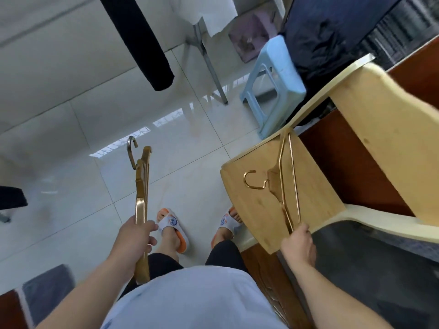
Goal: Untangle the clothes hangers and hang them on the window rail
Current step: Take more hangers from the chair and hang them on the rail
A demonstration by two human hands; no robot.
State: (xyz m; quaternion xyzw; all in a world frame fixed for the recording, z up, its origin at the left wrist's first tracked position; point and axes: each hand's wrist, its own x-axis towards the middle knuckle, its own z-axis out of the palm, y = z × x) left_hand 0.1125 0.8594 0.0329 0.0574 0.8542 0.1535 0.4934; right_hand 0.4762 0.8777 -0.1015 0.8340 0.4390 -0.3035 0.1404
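The person stands on a pale tiled floor (71,119), looking down at both hands; the left hand (135,236), at about seven o'clock in the view, grips a gold hanger (142,186) near one end, fingers curled round its bar, so that it stands edge-on and runs up toward twelve o'clock with its hook (132,150) at the top; whether this is one hanger or two pressed together cannot be told. The right hand (299,244), at about four o'clock, pinches the corner of a second gold hanger (286,184); that hanger lies over a light wooden board (261,210), its hook (254,179) pointing toward nine o'clock. The two hangers are well apart. At one o'clock a light blue plastic stool (275,77) stands on the floor; at eleven o'clock a black garment (140,41) hangs down; near six o'clock, two slippered feet (173,230) show between the hands.
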